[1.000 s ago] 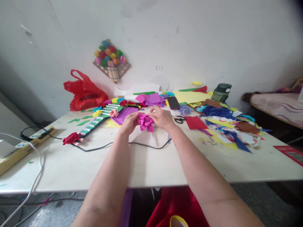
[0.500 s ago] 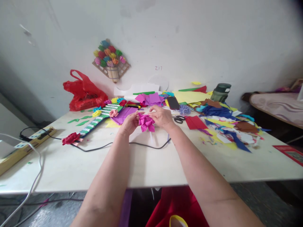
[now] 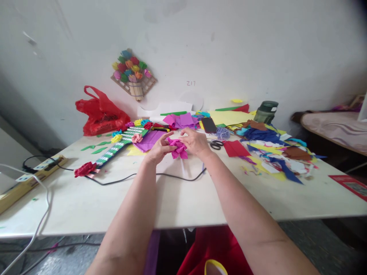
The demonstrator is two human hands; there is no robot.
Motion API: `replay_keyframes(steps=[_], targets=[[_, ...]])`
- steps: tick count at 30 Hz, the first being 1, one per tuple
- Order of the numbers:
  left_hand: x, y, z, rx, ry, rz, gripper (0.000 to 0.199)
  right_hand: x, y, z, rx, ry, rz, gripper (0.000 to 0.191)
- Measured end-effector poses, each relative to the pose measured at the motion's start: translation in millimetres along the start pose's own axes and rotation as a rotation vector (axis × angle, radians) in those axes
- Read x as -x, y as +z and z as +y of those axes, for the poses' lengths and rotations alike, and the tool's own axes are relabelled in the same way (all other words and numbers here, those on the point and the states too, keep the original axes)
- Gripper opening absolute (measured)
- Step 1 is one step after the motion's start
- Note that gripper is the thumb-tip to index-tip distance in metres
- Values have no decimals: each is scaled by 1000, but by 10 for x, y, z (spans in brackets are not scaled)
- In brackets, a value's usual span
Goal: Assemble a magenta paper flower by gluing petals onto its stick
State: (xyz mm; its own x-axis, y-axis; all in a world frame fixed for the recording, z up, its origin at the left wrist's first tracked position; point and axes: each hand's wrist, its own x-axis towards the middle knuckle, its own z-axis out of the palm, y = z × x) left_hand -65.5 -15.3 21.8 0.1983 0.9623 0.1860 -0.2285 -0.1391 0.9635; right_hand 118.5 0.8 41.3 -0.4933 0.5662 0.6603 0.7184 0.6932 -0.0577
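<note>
A magenta paper flower (image 3: 179,149) is held up over the middle of the table, with a thin pale stem pointing down below it. My left hand (image 3: 159,149) grips its left side, thumb against the petals and forefinger raised and curved above them. On the other side, my right hand (image 3: 195,143) pinches the flower's upper petals between thumb and bent fingers. The fingertips partly cover the flower's centre. Behind my left hand lies a purple paper sheet (image 3: 149,140). Black-handled scissors (image 3: 216,144) rest to the right of my right hand.
At left are a green-and-white striped strip (image 3: 110,152) with paper flowers, a red plastic bag (image 3: 103,114) and a power strip (image 3: 43,168). A black cord (image 3: 120,180) crosses the table. Rightward lie a phone (image 3: 209,125), red paper (image 3: 235,148), coloured scraps (image 3: 266,137) and a dark bottle (image 3: 266,112).
My left fingers have opened out somewhat, with the forefinger lifted and the thumb pressed forward on the petals. My right hand stays on the flower, which has barely moved.
</note>
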Motion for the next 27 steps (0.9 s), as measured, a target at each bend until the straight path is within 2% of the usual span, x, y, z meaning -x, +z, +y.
replay_keyframes(steps=[10,20,27], targets=[[-41,80,-48,-51,109,113,95,-22,-104,-89,9,38,-34,28],[-69,141,-95,-83,173,166,91,-17,-2,-45,55,18,30,29],[-93,173,-117,-100,204,224,91,-12,-15,-47,40,18,24,29]])
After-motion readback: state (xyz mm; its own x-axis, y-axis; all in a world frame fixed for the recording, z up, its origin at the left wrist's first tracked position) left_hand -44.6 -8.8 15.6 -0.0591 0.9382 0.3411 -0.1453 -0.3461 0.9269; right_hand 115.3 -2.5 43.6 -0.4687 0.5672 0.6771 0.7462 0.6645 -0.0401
